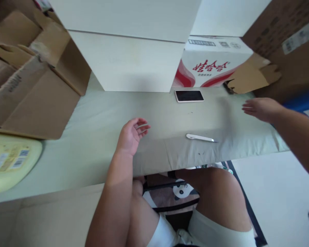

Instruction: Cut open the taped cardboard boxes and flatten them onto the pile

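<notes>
Left hand: my left hand (131, 135) rests on its edge on the table cloth (98, 116), palm turned inward, fingers loosely curled. Nothing in it, grip open.

Right hand: my right hand (259, 108) hovers flat above the right end of the table, fingers stretched and pointing left. Empty too, open, touching nothing I can make out.

White tool: a slim white pen-like piece (201, 138) lies flat near the front edge of the table, between my two hands, closer to the left one but apart from both. Pointed end faces right. Whether it is a pen, a stylus or a small knife I cannot tell.

Phone: a phone (189, 96) lies screen up and dark, further back, just in front of the white block (134, 61).

Surroundings: open cardboard boxes (33, 85) at the left, a printed red and white carton (208, 67) behind the phone, a torn cardboard flap (249, 77) beside my right hand, a pale yellow container (7, 161) at the left front corner.

Handling, my judgement: the white tool sits close to the edge, over a fold in the cloth, so a sideways sweep could roll it off. Better to come down from above and pinch it at the thicker left end with thumb and two fingers, lifting straight up. If the tip is sharp, keep fingers off the right end.

Cloth: it looks loose and wrinkled at the front, so dragging a palm across it may shift everything on it.
</notes>
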`<action>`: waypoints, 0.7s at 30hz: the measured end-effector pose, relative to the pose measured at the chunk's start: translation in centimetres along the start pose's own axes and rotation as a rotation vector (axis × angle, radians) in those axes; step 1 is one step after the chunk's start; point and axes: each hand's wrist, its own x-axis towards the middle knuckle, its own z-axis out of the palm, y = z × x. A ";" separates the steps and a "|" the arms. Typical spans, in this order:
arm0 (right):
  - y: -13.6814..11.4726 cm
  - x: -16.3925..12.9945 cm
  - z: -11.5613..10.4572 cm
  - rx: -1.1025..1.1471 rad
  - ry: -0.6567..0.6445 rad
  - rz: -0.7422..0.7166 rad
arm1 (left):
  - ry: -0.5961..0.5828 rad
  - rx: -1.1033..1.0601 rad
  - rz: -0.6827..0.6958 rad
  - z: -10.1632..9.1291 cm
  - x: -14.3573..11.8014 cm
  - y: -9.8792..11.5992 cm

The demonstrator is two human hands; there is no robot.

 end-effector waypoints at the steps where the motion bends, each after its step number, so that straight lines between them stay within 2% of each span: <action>1: -0.8 0.1 2.9 -0.008 -0.063 0.018 | 0.037 -0.014 0.042 -0.1 0.0 0.2; 4: -5.2 -0.1 12.9 -0.040 -0.253 -0.007 | 0.239 -0.053 0.272 -0.9 -0.3 1.3; 6: -10.2 -0.4 20.1 -0.019 -0.395 -0.094 | 0.412 -0.061 0.441 -1.8 -0.7 2.2; 8: -16.8 -0.8 27.3 0.008 -0.535 -0.219 | 0.555 -0.075 0.557 -3.0 -1.3 3.2; 10: -24.4 -1.5 33.8 -0.046 -0.682 -0.425 | 0.646 -0.095 0.632 -4.3 -2.0 3.9; 13: -35.0 -3.1 41.3 -0.079 -0.819 -0.640 | 0.743 -0.091 0.748 -6.2 -2.7 4.6; 15: -39.8 -3.9 44.5 -0.182 -0.896 -0.780 | 0.805 -0.052 0.817 -7.3 -2.9 4.9; 17: -42.0 -4.2 46.3 -0.314 -0.922 -0.867 | 0.879 -0.016 0.881 -8.3 -3.0 5.2; 19: -41.5 -3.9 46.2 -0.374 -0.891 -0.868 | 0.976 -0.025 0.990 -9.3 -3.1 5.7; 21: -38.9 -3.3 44.2 -0.318 -0.847 -0.796 | 1.071 -0.086 1.139 -10.3 -3.5 6.2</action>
